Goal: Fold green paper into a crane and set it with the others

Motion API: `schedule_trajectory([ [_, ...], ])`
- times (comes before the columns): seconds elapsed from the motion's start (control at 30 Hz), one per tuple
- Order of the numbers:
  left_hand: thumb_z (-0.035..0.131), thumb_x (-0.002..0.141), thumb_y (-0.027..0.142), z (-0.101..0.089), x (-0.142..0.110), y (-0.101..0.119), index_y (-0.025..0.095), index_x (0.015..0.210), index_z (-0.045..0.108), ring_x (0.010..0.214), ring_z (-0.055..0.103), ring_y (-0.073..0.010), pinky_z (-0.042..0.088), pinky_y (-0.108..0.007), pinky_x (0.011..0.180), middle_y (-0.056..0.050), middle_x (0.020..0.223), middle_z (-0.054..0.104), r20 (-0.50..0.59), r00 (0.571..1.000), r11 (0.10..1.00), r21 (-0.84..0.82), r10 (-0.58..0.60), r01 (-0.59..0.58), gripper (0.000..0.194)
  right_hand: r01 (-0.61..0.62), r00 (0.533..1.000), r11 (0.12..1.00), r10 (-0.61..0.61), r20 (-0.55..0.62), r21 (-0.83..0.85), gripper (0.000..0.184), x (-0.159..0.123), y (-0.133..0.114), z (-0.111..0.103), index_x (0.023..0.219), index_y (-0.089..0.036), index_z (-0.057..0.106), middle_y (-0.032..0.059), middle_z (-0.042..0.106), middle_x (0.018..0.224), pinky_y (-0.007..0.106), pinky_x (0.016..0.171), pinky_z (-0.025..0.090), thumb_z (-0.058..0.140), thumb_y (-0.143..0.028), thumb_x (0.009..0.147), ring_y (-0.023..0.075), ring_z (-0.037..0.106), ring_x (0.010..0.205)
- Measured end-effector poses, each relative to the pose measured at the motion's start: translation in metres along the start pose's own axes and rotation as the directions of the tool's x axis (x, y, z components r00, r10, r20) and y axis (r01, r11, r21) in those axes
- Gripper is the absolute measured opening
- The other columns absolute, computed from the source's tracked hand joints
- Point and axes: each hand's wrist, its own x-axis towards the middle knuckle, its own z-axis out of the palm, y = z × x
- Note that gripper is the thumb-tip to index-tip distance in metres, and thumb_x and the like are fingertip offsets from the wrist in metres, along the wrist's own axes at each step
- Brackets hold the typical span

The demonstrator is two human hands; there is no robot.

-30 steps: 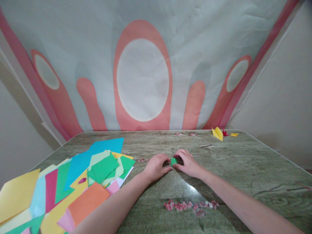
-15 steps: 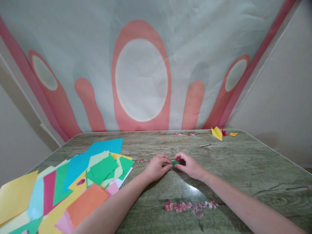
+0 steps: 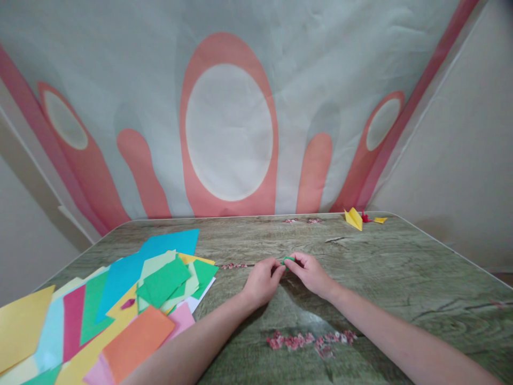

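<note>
A small folded piece of green paper (image 3: 287,259) is between my hands over the middle of the table. My left hand (image 3: 264,278) pinches its near left side between thumb and fingers. On the other side, my right hand (image 3: 308,271) grips it with the thumb in front and the fingers curled behind. Most of the paper is hidden by my fingertips, so its exact folded shape does not show.
Overlapping coloured paper sheets (image 3: 136,342) cover the table's left side, with a small dark pink paper piece (image 3: 127,304) on them. A yellow folded paper plane (image 3: 354,219), a red folded piece (image 3: 366,217) and a small yellow piece (image 3: 380,220) lie at the far right edge.
The green paper first lay flatter and showed more of its face; now it is raised slightly and tilted, mostly covered by my fingers. Both hands have turned inward and closed around it.
</note>
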Motion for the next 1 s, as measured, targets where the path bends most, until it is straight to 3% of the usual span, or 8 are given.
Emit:
schedule_trajectory([
  [0.37,0.040,0.088,0.037,-0.001,0.003,-0.001,0.017,0.063,0.055,0.060,0.052,-0.0136,0.036,-0.022,0.058,-0.001,0.062,0.059,0.014,1.000,1.000,-0.013,0.022,-0.022,0.035,-0.088,0.996,0.991,0.090,-0.015,0.100,0.039,0.007,0.004,-0.002,0.060,-0.018,0.046,-0.0057,0.039,0.054,0.022,0.051,0.029,0.053,-0.052,0.078,0.0095,0.035,0.053],
  [0.53,0.038,0.089,0.039,0.001,0.003,-0.005,0.017,0.065,0.056,0.061,0.052,-0.0133,0.036,-0.023,0.059,-0.001,0.063,0.059,-0.052,0.999,0.995,-0.103,-0.015,0.009,0.037,-0.032,0.997,0.988,0.020,0.080,0.153,0.035,0.006,0.002,-0.005,0.065,-0.017,0.050,-0.0046,0.043,0.059,0.022,0.055,0.032,0.050,-0.048,0.081,0.0098,0.038,0.057],
  [0.7,0.036,0.089,0.041,0.001,0.006,-0.007,0.016,0.067,0.056,0.060,0.048,-0.0127,0.035,-0.023,0.057,0.000,0.062,0.055,0.009,1.000,0.987,-0.160,-0.013,0.014,0.039,0.007,0.997,0.994,-0.015,0.082,0.105,0.033,0.004,0.000,-0.008,0.066,-0.017,0.052,-0.0039,0.046,0.060,0.022,0.056,0.033,0.050,-0.045,0.082,0.0101,0.040,0.058],
  [0.9,0.036,0.089,0.038,-0.001,0.007,-0.006,0.017,0.073,0.049,0.063,0.044,-0.0115,0.035,-0.022,0.059,0.002,0.066,0.049,-0.022,1.000,0.981,-0.195,-0.017,0.013,0.031,0.029,0.981,0.999,-0.035,0.189,0.036,0.032,0.003,-0.002,-0.009,0.062,-0.017,0.050,-0.0052,0.041,0.056,0.021,0.052,0.030,0.051,-0.043,0.081,0.0091,0.036,0.054],
  [1.0,0.039,0.088,0.036,-0.002,0.008,-0.007,0.017,0.071,0.048,0.063,0.043,-0.0114,0.036,-0.022,0.060,0.002,0.065,0.047,-0.052,0.999,0.975,-0.221,-0.001,-0.011,0.027,0.021,0.986,0.998,-0.032,0.165,0.065,0.032,0.003,-0.003,-0.006,0.064,-0.017,0.050,-0.0051,0.041,0.057,0.021,0.052,0.030,0.051,-0.043,0.082,0.0090,0.036,0.055],
])
